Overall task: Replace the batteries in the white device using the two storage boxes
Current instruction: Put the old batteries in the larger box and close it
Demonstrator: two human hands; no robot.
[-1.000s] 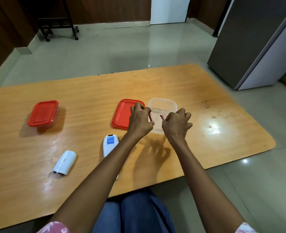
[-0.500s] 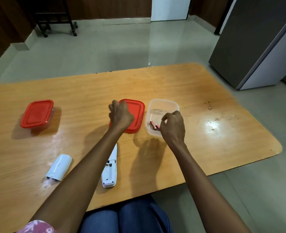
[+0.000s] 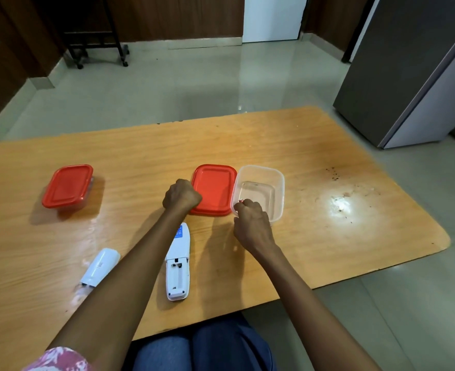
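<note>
Now, by label:
Clear box (image 3: 277, 183): open, lidless, right of centre on the worktop (image 3: 314, 156); little shows inside apart from a red battery tip (image 3: 241, 201) at its near-left wall, under the right fingers.
Red lid (image 3: 213, 188): lying flat, touching the clear box's left side.
Closed box (image 3: 68, 186): red lid on, well apart at the worktop's left; contents cannot be seen.
Device (image 3: 178, 261): white, face down near the front edge, its battery bay open and bare, blue label at the far end.
Cover (image 3: 100, 266): white, loose on the worktop left of the device, the left forearm between them.
Left hand (image 3: 181, 195): curled into a fist, at the lid's left edge; whether it holds anything I cannot tell.
Right hand (image 3: 251, 220): over the clear box's near-left corner, fingertips pinched narrow on the red battery.
</note>
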